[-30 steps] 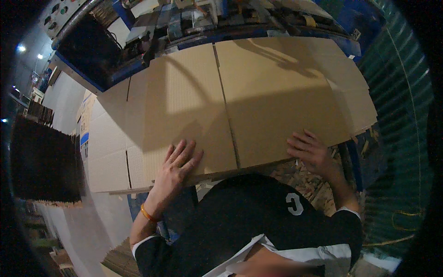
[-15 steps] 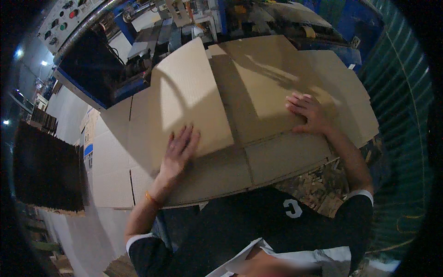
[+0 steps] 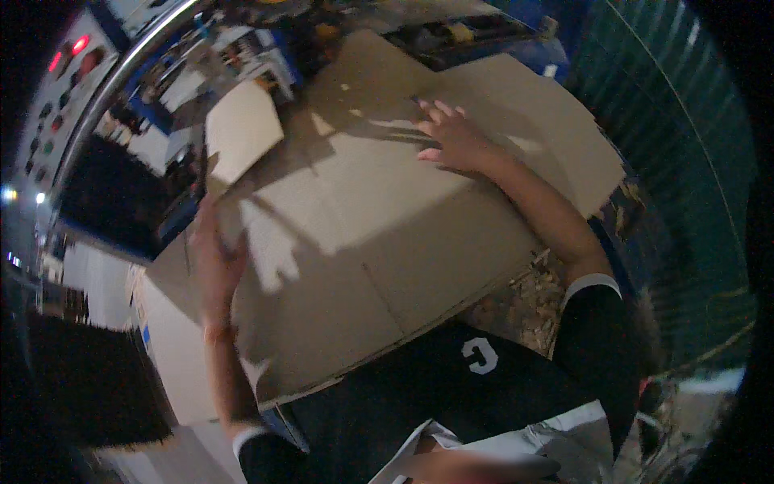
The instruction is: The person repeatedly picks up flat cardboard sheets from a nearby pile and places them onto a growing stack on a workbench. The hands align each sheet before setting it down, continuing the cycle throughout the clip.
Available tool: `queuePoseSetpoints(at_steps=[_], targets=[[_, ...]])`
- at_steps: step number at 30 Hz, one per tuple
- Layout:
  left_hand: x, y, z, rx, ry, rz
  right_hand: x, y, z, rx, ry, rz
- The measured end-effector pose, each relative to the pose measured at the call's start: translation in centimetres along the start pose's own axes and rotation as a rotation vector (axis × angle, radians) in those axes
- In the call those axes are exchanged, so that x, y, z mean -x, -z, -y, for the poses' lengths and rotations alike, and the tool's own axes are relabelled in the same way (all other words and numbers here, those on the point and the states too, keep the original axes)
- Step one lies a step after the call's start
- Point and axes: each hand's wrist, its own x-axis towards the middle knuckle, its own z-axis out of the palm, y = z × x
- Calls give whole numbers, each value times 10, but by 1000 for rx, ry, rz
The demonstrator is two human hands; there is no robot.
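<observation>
On a cluttered shop-floor desk, a worker in dark top w/ white cuffs handled a large flattened cardboard box [image 3: 379, 242], brown and creased, which lay spread across most of the work surface and reached nearly to the person's waist. Left hand [image 3: 216, 262] was at the sheet's left edge, where one flap [image 3: 242, 137] stood tilted up off the rest; fingers looked closed around or pressed against that edge, but motion blur hid how tight the grip was, so it couldn't be told for certain. Right hand [image 3: 451, 137] lay flat on the far right part of the board, fingers spread wide, palm down, gripping nothing, apparently just pinning the sheet in place. Right forearm ran back along the board's right side toward the body.

Judging by the frame alone, work was at an early-to-middle stage: board was laid out and steadied, one flap was raised on the left, but remaining panels lay flat, no box shape had formed, and no tape or fastening showed. Folding of the other flaps and any closing looked still to be done.

Beneath and left of it, more pale cardboard sheets [image 3: 173, 347] lay stacked, partly covered. Scraps and shavings [image 3: 524, 298] littered the surface near the right elbow. Beyond the board stood blue racking [image 3: 500, 40] w/ mixed clutter, a control panel w/ coloured lights [image 3: 64, 81] at upper left, and green corrugated wall [image 3: 677, 145] at right.
</observation>
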Motion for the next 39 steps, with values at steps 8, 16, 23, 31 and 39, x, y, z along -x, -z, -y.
queuePoseSetpoints(at_steps=[8,16,23,31,39], targets=[[316,119,123,-925,807,100,211,40,-31,-78,-959,-68],[389,84,143,-1166,745,241,228,-25,-38,-234,-1105,-480],[317,108,95,30,1285,-794,211,-26,-61,-831,-972,-894],[214,137,35,282,1164,-845,176,28,-67,-980,-880,-1305],[263,104,32,-372,1072,-681,156,99,-148,-1397,-554,-909]])
